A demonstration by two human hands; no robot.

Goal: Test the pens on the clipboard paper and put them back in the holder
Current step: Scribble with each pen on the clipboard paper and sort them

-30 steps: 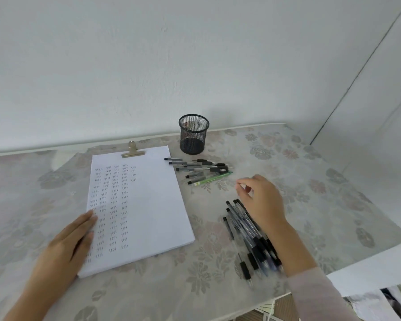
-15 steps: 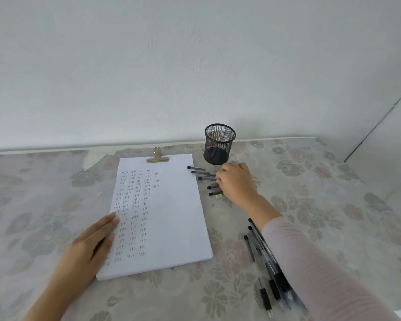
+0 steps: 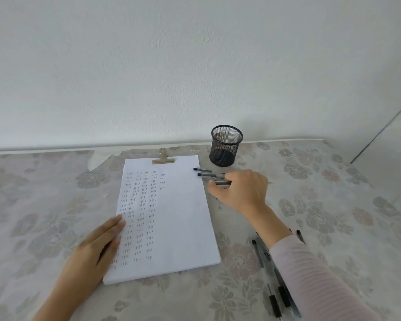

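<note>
The right hand (image 3: 243,191) reaches to the far middle of the tabletop (image 3: 338,205), just in front of the mesh holder (image 3: 226,147), its fingers curled down round a few of the pens (image 3: 205,175) lying there beside the paper's (image 3: 178,216) right edge; two more of that bunch poke out to the left of the hand, untouched; the left hand (image 3: 95,249) lies flat with straight fingers on the paper's left edge, pinning the sheets under the clip (image 3: 163,159); other pens (image 3: 283,297) lie near the tabletop's front right edge, partly under the sleeve; the holder looks empty. These pens should be light, stiff and smooth, so they will likely roll and slip against each other in a bundle; gripping them round the middle of the barrels, all pointing one way, seems safest; the holder is probably light too and could tip if the bundle knocks its rim.
</note>
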